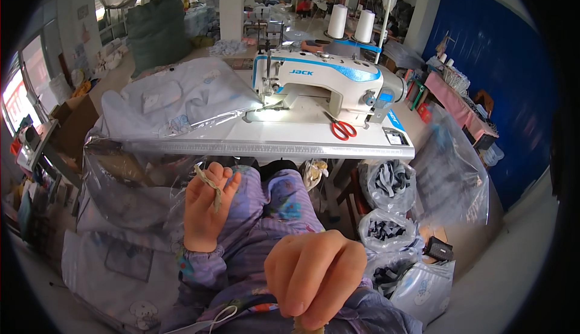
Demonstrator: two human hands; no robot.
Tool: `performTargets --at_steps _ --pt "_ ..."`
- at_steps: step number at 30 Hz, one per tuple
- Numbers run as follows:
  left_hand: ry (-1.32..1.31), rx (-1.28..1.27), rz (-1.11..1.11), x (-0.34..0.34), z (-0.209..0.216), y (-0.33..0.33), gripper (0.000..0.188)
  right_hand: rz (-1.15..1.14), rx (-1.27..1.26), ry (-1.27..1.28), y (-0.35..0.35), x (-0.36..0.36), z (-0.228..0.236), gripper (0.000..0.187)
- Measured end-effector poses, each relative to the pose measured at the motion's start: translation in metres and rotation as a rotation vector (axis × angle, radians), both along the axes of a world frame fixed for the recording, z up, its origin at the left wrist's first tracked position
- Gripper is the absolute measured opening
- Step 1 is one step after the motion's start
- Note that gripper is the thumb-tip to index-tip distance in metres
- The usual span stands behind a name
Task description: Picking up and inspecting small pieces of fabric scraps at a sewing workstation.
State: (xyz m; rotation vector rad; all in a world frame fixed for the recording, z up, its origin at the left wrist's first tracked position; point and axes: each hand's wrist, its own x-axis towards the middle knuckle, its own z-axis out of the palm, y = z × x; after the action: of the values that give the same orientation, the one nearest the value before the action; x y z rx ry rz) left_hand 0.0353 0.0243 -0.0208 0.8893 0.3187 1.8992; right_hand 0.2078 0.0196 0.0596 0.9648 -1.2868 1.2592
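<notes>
My left hand (205,213) is raised over my lap, left of the middle, its fingers curled. A thin, crumpled tan strip (209,184) is held at its fingers; I cannot make out what kind of strip it is. Close to the camera, my right hand (317,273) is closed in a pinch. A bit of similar tan material (308,327) shows under its fingertips, mostly hidden. Beyond both hands stands a white and blue sewing machine (320,74) with its lamp lit. Pale printed fabric with clear plastic sheeting (175,101) lies left of the needle, hanging over the table's front edge.
Red-handled scissors (343,130) lie on the white sewing table (290,147). Two white thread cones (364,26) stand behind the machine. Clear bags of dark and grey strips (389,186) sit at my right. A large green sack (155,35) stands at the far left.
</notes>
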Motion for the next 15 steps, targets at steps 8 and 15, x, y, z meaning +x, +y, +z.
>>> performTargets --at_steps 8,15 --pt "0.019 0.029 -0.012 -0.0020 -0.0033 0.0019 0.015 -0.003 -0.045 0.035 -0.0027 -0.0004 -0.0002 0.009" --pt "0.011 0.028 -0.012 -0.0019 -0.0039 0.0006 0.016 0.008 -0.036 0.018 -0.0019 0.0005 -0.0027 0.009"
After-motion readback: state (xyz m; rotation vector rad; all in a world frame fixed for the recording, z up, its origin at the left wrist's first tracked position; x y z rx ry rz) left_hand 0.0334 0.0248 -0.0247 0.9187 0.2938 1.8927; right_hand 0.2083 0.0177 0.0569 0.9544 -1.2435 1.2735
